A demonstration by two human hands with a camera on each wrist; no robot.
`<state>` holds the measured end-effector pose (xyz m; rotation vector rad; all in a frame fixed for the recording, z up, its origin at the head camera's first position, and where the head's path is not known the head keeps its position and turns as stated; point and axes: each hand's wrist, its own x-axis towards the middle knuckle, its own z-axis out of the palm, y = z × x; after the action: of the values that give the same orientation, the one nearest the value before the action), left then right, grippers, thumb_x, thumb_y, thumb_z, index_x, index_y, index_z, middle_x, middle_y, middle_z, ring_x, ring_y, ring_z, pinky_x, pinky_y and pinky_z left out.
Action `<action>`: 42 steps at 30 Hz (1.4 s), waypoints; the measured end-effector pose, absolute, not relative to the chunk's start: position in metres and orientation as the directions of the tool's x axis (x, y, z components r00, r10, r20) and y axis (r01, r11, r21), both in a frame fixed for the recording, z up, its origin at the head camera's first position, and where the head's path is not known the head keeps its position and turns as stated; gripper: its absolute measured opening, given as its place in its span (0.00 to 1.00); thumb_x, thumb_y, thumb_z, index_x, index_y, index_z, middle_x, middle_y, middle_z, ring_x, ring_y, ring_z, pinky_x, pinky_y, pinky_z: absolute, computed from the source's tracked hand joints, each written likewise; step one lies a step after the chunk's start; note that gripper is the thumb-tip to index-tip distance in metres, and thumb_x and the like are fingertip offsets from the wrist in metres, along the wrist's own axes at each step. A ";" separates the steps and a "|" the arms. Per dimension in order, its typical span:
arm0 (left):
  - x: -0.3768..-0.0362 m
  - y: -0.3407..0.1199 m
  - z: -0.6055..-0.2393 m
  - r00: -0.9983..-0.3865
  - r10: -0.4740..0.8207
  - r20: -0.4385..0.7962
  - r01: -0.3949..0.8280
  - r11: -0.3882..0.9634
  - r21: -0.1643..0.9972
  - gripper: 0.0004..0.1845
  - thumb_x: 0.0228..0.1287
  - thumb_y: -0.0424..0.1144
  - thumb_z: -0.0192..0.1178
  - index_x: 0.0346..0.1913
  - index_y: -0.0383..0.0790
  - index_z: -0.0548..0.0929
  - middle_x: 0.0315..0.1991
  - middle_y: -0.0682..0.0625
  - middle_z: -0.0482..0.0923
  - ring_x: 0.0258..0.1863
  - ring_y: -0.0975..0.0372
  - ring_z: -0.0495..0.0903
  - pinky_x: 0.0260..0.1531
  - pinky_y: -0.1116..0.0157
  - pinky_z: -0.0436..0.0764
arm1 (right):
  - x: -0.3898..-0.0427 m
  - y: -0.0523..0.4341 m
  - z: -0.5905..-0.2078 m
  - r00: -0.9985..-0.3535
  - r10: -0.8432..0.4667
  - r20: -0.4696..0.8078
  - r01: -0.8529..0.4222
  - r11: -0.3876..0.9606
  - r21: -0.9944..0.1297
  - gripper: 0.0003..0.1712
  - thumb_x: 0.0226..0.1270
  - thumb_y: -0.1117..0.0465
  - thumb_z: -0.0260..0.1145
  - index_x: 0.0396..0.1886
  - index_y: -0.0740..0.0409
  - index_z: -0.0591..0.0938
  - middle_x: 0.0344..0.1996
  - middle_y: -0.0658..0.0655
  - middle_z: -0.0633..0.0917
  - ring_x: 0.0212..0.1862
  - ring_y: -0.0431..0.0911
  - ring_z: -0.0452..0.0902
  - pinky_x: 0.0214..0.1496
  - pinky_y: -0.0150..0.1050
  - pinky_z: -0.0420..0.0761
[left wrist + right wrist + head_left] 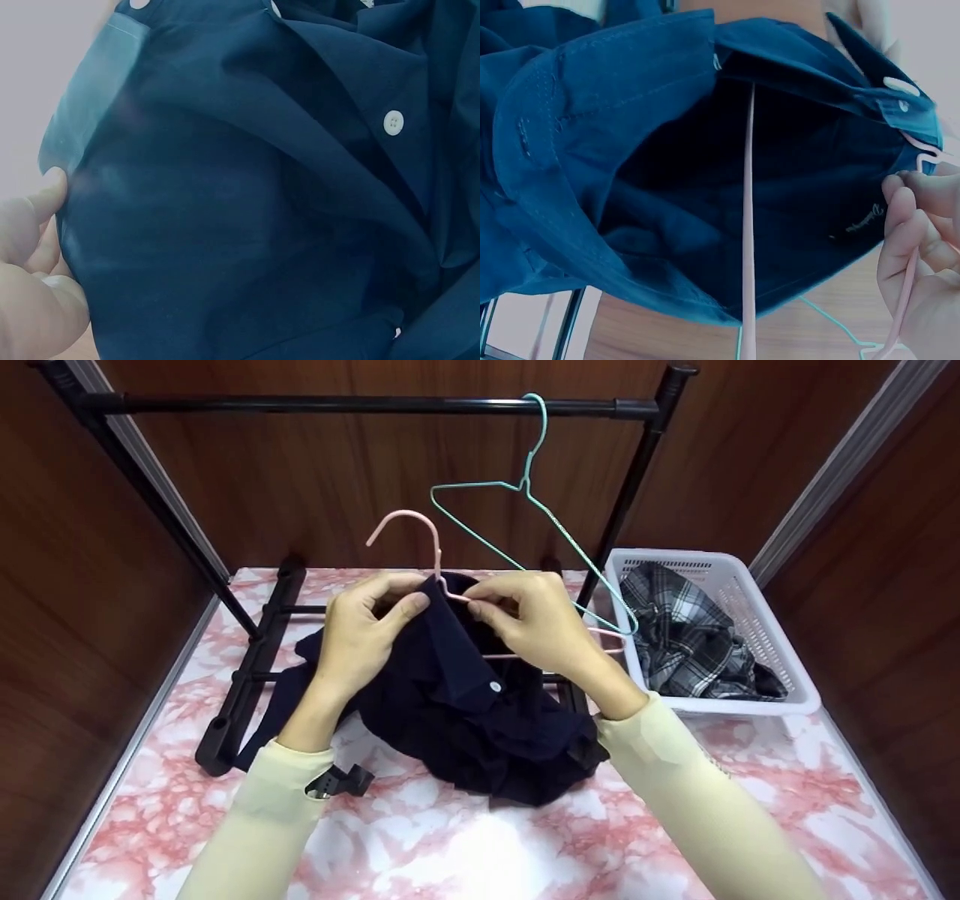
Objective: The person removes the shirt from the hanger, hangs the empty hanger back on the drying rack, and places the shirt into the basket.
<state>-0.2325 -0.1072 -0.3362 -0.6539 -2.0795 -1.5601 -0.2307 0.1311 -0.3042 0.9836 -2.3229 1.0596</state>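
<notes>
The navy shirt [457,697] is half-threaded onto the pink hanger [439,577] above the tabletop's [480,840] middle: the hook is through the collar, but the body lies bunched below. The left hand [364,634] pinches the collar; the right hand [544,626] grasps the hanger wire. Settling the shoulders and hanging on the rail [360,405] remain.

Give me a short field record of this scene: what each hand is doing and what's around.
Left hand: grips the collar of the navy shirt
Right hand: pinches the pink hanger at its neck
Shirt: bunched on the pink marbled table, hanger partly inside
Rail: black, holds one teal hanger
Basket: white, at right, holds a plaid garment
</notes>
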 end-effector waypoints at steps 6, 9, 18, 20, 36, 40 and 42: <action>-0.233 -0.107 -0.335 -0.783 0.112 0.612 0.617 0.265 0.741 0.10 0.68 0.39 0.73 0.49 0.41 0.93 0.48 0.54 0.91 0.43 0.66 0.87 0.47 0.69 0.82 | -0.227 0.137 -0.303 -0.706 -0.404 0.582 -0.704 0.484 -0.520 0.06 0.73 0.66 0.71 0.43 0.59 0.94 0.33 0.50 0.91 0.32 0.38 0.83 0.36 0.33 0.80; -0.233 -0.108 -0.334 -0.786 0.114 0.608 0.612 0.282 0.739 0.11 0.68 0.39 0.73 0.49 0.40 0.93 0.47 0.54 0.91 0.42 0.67 0.87 0.46 0.69 0.81 | -0.226 0.140 -0.302 -0.725 -0.386 0.570 -0.685 0.489 -0.541 0.06 0.73 0.66 0.72 0.43 0.59 0.93 0.33 0.50 0.90 0.30 0.38 0.82 0.33 0.32 0.80; -0.236 -0.111 -0.333 -0.774 0.123 0.621 0.624 0.314 0.716 0.10 0.69 0.41 0.72 0.49 0.42 0.93 0.45 0.56 0.91 0.41 0.67 0.86 0.45 0.70 0.80 | -0.225 0.150 -0.299 -0.730 -0.349 0.588 -0.677 0.483 -0.555 0.05 0.72 0.65 0.73 0.42 0.55 0.94 0.30 0.48 0.90 0.24 0.37 0.81 0.28 0.29 0.80; -0.236 -0.111 -0.333 -0.777 0.121 0.618 0.620 0.314 0.719 0.10 0.68 0.40 0.73 0.49 0.42 0.93 0.46 0.55 0.91 0.41 0.67 0.86 0.45 0.70 0.80 | -0.225 0.152 -0.299 -0.726 -0.343 0.596 -0.680 0.487 -0.549 0.05 0.72 0.65 0.74 0.42 0.54 0.94 0.30 0.47 0.90 0.24 0.38 0.81 0.28 0.29 0.79; -0.243 -0.123 -0.334 -0.752 0.162 0.639 0.644 0.389 0.659 0.10 0.68 0.41 0.73 0.50 0.45 0.93 0.42 0.56 0.90 0.43 0.66 0.86 0.48 0.68 0.80 | -0.226 0.171 -0.297 -0.732 -0.317 0.603 -0.669 0.499 -0.551 0.05 0.71 0.65 0.74 0.42 0.54 0.94 0.31 0.46 0.90 0.24 0.42 0.78 0.27 0.28 0.74; -0.248 -0.128 -0.336 -0.755 0.163 0.635 0.637 0.413 0.651 0.10 0.68 0.41 0.73 0.49 0.45 0.93 0.41 0.56 0.90 0.44 0.66 0.86 0.48 0.69 0.79 | -0.226 0.176 -0.296 -0.740 -0.293 0.606 -0.653 0.527 -0.543 0.05 0.71 0.64 0.75 0.42 0.54 0.94 0.31 0.46 0.90 0.23 0.38 0.78 0.28 0.27 0.74; -0.250 -0.131 -0.338 -0.762 0.159 0.628 0.629 0.416 0.657 0.10 0.68 0.41 0.73 0.49 0.45 0.93 0.41 0.56 0.90 0.44 0.66 0.86 0.49 0.69 0.79 | -0.225 0.180 -0.295 -0.752 -0.279 0.597 -0.638 0.536 -0.553 0.05 0.71 0.64 0.74 0.42 0.54 0.94 0.29 0.47 0.90 0.22 0.37 0.78 0.28 0.27 0.74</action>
<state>-0.2501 -0.1308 -0.3376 -0.6682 -2.2001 -1.3162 -0.2255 0.1799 -0.2954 0.7460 -2.3357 1.0987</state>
